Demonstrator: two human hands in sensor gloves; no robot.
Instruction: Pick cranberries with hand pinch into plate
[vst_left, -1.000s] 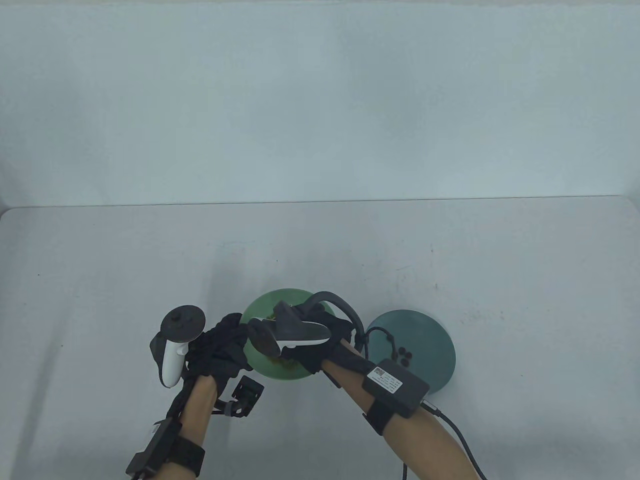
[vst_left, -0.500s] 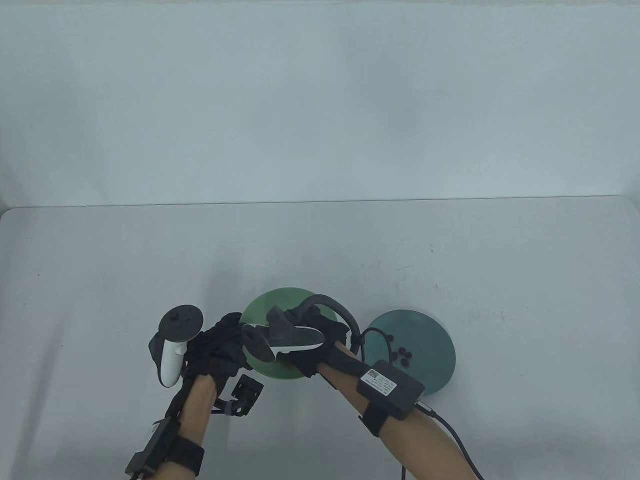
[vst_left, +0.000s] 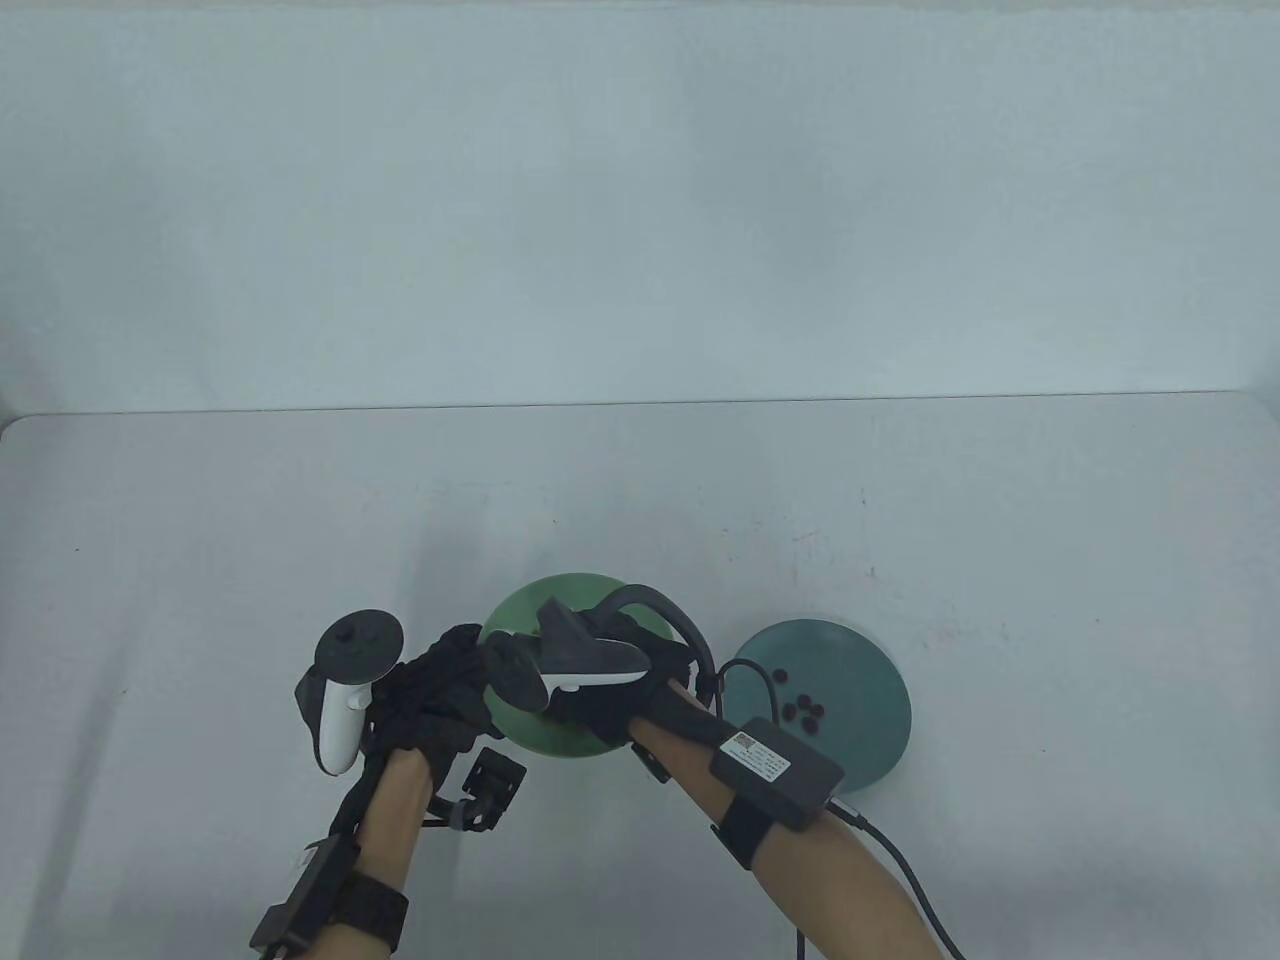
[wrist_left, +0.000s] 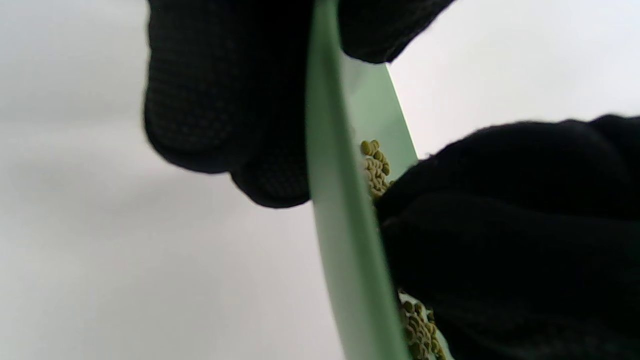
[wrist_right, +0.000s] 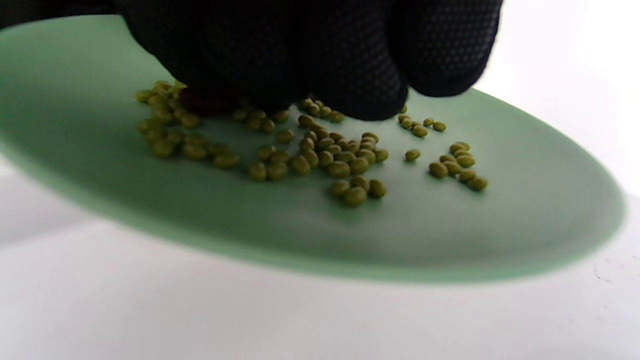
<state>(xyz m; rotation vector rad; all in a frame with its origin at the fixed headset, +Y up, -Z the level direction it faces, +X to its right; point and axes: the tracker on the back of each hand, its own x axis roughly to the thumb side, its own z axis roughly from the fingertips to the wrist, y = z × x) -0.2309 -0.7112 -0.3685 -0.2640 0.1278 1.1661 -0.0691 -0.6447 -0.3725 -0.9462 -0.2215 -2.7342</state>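
Observation:
A light green plate (vst_left: 520, 612) holds several small green beans (wrist_right: 335, 160) and sits near the table's front. My left hand (vst_left: 440, 690) grips its left rim (wrist_left: 335, 225), fingers outside and thumb inside. My right hand (vst_left: 600, 712) reaches down into this plate. In the right wrist view its fingertips (wrist_right: 350, 85) press together among the beans around a dark red cranberry (wrist_right: 205, 102). To the right stands a dark teal plate (vst_left: 860, 665) with several dark cranberries (vst_left: 805, 712) on it.
The white table (vst_left: 900, 500) runs back to a pale wall. A black box on my right wrist (vst_left: 775, 770) trails a cable over the teal plate's near edge. The camera bracket of my left wrist (vst_left: 490, 785) hangs just below the green plate.
My right hand has shifted slightly left and lower into the green plate, fingers closing among the beans. The left hand and both plates have stayed put.

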